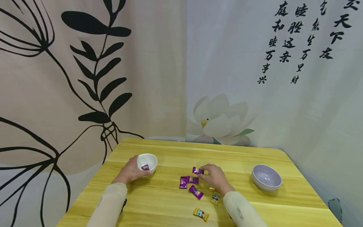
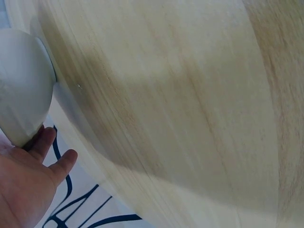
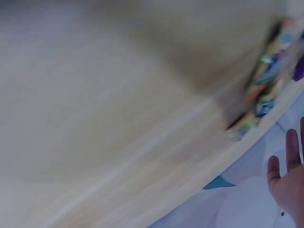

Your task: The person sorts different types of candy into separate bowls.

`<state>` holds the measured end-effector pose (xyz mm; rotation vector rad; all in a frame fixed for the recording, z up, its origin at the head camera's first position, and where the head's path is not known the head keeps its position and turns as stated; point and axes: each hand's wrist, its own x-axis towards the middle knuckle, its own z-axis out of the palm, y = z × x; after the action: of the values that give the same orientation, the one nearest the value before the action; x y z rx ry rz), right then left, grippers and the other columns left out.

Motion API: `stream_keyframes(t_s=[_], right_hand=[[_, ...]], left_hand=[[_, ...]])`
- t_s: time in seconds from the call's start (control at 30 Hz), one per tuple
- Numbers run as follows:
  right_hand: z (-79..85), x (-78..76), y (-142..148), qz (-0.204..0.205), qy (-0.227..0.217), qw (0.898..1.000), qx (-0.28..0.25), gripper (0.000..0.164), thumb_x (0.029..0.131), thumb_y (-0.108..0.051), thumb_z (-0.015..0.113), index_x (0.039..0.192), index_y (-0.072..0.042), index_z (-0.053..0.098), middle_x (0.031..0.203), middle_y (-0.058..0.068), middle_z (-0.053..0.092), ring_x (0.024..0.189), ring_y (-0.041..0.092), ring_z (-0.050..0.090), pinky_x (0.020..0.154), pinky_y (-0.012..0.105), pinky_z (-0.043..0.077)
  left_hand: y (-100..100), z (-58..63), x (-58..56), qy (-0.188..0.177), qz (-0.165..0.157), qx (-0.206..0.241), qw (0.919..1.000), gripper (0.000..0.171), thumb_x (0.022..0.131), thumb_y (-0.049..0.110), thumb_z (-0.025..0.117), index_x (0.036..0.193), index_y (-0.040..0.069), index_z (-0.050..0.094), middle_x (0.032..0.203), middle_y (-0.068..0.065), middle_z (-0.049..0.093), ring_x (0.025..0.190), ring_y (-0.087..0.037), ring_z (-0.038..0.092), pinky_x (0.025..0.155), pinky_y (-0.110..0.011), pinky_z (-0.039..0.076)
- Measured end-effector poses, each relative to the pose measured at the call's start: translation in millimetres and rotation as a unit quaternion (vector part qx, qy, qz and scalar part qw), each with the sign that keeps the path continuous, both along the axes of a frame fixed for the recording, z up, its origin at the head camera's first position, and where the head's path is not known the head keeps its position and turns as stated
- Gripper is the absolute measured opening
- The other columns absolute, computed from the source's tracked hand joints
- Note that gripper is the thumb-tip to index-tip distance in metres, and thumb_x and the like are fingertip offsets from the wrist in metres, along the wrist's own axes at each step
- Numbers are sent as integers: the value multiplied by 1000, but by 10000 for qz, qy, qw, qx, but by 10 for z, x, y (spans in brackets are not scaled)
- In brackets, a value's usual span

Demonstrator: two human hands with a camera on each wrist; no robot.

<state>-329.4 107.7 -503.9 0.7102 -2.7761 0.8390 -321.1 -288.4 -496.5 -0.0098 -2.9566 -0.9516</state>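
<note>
At the table's left, my left hand (image 1: pixel 131 171) grips a small white bowl (image 1: pixel 152 160) by its side. Inside that bowl lies one purple-wrapped candy (image 1: pixel 145 167). In the left wrist view the fingers (image 2: pixel 43 140) reach the underside of the bowl (image 2: pixel 23 80). Near the middle, my right hand (image 1: pixel 216 178) pinches a purple-wrapped candy (image 1: pixel 196 170) between thumb and fingertips. Just left of and below it several purple candies (image 1: pixel 195 192) lie in a loose group. The right wrist view catches only part of the right hand (image 3: pixel 289 187), without the pinched candy.
A lavender bowl (image 1: pixel 267 177) stands at the right of the wooden table (image 1: pixel 158 201). Several yellow-wrapped candies (image 1: pixel 201 214) lie under and in front of the right forearm. Behind the far edge hangs a printed curtain (image 1: pixel 158 78).
</note>
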Motion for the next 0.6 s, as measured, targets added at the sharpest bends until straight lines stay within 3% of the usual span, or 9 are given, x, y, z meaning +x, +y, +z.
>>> stream_keyframes(t_s=[0.3, 0.6], right_hand=[[140, -74, -471, 236, 71, 9992, -301, 27, 92, -34, 70, 108, -12, 76, 99, -2, 69, 99, 30, 66, 87, 48, 52], [287, -116, -1089, 294, 515, 9982, -75, 25, 90, -35, 73, 102, -14, 78, 92, -4, 70, 88, 22, 67, 86, 46, 51]], left_hand=[[-4, 23, 16, -42, 59, 59, 10000, 120, 67, 57, 86, 151, -4, 25, 132, -22, 46, 111, -36, 52, 97, -55, 44], [-6, 24, 30, -13, 90, 46, 9999, 122, 66, 57, 86, 151, -5, 25, 132, -23, 47, 113, -37, 53, 99, -56, 43]])
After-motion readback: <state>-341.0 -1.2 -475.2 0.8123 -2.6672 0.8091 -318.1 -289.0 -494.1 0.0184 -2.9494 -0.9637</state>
